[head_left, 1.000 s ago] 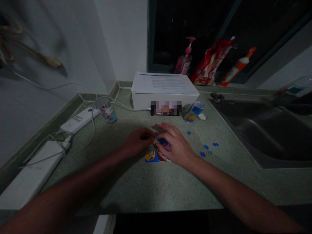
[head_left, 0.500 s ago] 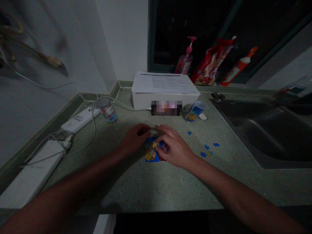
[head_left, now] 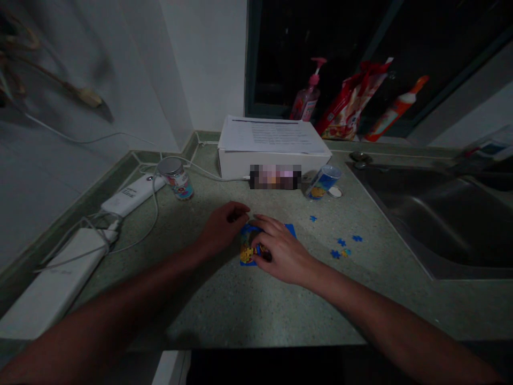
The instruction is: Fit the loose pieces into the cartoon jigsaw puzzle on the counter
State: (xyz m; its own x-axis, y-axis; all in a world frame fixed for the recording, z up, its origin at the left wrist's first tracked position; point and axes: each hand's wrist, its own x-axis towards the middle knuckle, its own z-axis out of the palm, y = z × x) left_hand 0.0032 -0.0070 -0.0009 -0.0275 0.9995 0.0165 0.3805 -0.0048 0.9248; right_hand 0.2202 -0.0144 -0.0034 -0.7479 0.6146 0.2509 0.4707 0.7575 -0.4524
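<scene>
**Left hand and right hand at a small blue jigsaw puzzle on a speckled green counter.**

From the puzzle, a steel sink sits at 3 o'clock and a white box at 12, topped by printed sheets whose lines are too small to read; a patch on the box's front is blurred. A white power strip lies at 9, a white power bank at 10, a labelled tin near 11 and a blue cup at 2. The left hand is curled at the puzzle's upper left edge, the right fingertips are down on the puzzle, and whether either hand grips a piece can't be told. Loose blue puzzle pieces are scattered at 3, near the puzzle.
</scene>
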